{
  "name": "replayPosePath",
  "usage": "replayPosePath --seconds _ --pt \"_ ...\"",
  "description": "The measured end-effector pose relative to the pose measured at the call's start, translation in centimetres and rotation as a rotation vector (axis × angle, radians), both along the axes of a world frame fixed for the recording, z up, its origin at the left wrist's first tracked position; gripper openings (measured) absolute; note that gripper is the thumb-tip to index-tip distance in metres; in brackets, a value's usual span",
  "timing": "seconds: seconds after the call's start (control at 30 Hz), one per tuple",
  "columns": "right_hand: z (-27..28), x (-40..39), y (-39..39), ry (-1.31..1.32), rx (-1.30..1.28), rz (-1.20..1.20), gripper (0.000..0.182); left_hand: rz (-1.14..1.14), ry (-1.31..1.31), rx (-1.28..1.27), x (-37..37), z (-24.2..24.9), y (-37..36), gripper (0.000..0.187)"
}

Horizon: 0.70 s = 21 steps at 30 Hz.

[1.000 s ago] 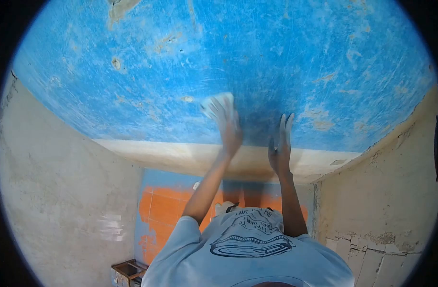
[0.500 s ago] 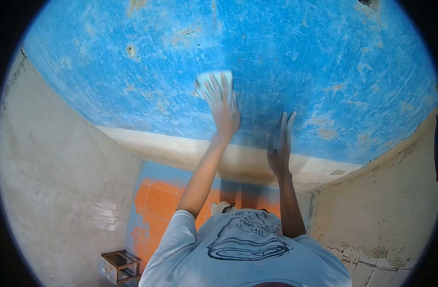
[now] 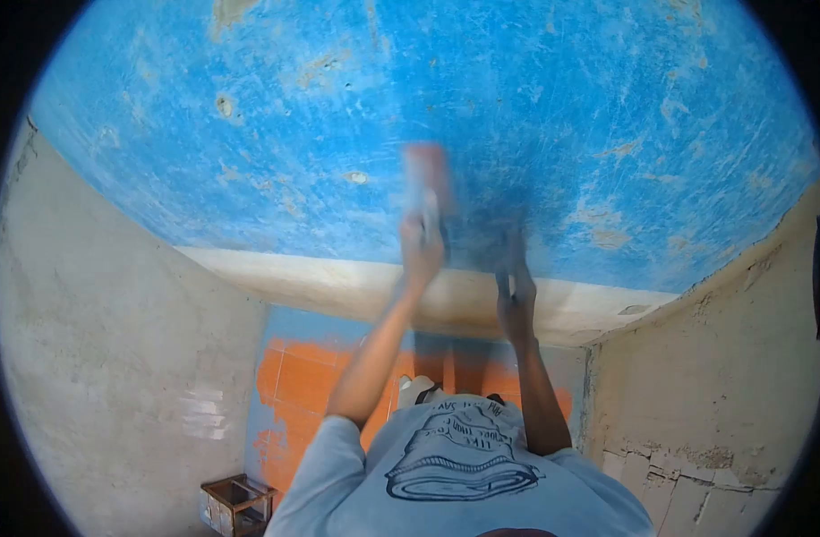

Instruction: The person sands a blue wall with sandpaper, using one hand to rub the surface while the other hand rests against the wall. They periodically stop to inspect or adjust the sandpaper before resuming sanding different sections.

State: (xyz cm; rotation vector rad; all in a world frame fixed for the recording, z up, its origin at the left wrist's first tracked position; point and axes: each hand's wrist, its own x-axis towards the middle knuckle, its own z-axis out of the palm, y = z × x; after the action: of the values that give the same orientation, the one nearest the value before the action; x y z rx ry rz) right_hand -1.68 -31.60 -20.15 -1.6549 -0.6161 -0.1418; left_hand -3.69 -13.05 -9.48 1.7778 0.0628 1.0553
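My left hand [image 3: 422, 249] is raised against the worn blue painted surface [image 3: 249, 134] and grips a small sanding sheet [image 3: 426, 177]. The sheet is blurred and shows a reddish-brown face above my fingers. My right hand [image 3: 516, 291] is a little lower and to the right, near the lower edge of the blue surface. It is blurred, holds nothing, and its fingers point up at the paint. The blue paint is scratched, with several bare beige patches.
A beige ledge [image 3: 338, 286] runs under the blue surface. Rough plaster walls [image 3: 106, 358] stand left and right, the right one cracked [image 3: 696, 474]. Below are orange tiles [image 3: 303, 385] and a small wooden crate [image 3: 238, 503]. My light blue printed shirt [image 3: 464, 465] fills the bottom.
My left hand went up and then came down and to the right with the sheet, which now shows reddish-brown instead of white. My right hand slid slightly lower.
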Motion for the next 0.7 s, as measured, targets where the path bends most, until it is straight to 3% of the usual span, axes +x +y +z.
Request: replayPosePath --seconds 0.1,0.2,0.4,0.53,0.7 --pt "-10.2 -0.1 -1.7 0.452 0.286 0.133 0.052 -0.332 0.21 -0.194 -3.4 -3.9 -4.3 0.038" --pt "-2.3 -4.6 -2.0 0.656 0.606 0.322 0.06 -0.4 0.318 -0.437 -6.0 -7.8 -6.3 0.04" --pt "-2.7 -8.0 -2.7 0.641 0.765 0.404 0.065 -0.279 0.323 -0.535 -9.3 -14.0 -8.2 0.052" --pt "-5.5 -9.0 -2.9 0.558 0.599 0.271 0.057 -0.274 0.397 -0.479 -11.2 -15.9 -10.0 0.061" --pt "-3.9 -10.0 -1.9 0.518 0.327 0.104 0.037 -0.312 0.822 -0.507 -14.3 -21.5 -8.1 0.069"
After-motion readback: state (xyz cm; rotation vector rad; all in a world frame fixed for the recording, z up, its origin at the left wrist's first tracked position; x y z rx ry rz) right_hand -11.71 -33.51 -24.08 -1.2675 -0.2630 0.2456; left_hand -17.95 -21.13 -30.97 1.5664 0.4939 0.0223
